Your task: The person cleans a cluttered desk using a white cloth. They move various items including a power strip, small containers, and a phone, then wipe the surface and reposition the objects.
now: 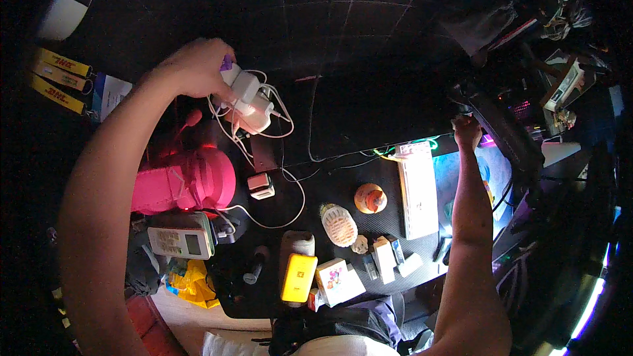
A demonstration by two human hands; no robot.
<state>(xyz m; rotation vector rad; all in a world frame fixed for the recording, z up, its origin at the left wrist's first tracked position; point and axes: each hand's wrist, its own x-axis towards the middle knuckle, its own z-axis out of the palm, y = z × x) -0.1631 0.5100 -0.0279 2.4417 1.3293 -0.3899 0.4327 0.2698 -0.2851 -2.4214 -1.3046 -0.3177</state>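
Observation:
My left hand (205,71) is raised at the upper left, its fingers closed around a bundle of white power adapters (245,91). White cables (283,118) loop and hang from the bundle. Something small and purple shows by the fingertips. My right arm reaches far forward on the right. There my right hand (466,131) is curled beside a dark, arm-like object (504,128); what its fingers touch is lost in shadow. Below the left hand is a pink, rounded device (198,180), and near it a small black-and-white block (260,186) lies on the dark desk.
A white remote control (180,243), a yellow rectangular case (299,278), small boxes (339,281), a pale ribbed oval object (339,225) and an orange-topped round container (370,199) occupy the near desk. A brightly lit white keyboard-like slab (419,198) lies left of my right forearm.

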